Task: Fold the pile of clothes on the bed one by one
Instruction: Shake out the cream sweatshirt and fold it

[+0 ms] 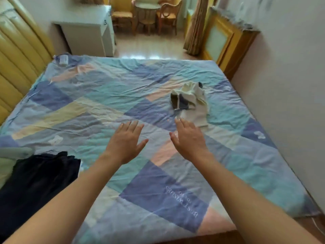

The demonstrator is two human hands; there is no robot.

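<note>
crumpled garment (190, 101) on bed (98, 95), right; clothes pile (40, 180) near left.

A white desk (86, 30) stands far left; wooden chairs (167, 16) flank a small round table (146, 7) beyond, with a framed panel (221, 41) leaning on the right wall.

Patchwork pastel bedsheet (109, 95) lies bare mid-bed — crumpled cream-and-navy garment (192, 103) far right, dark navy clothes heap (35, 184) near left.
</note>
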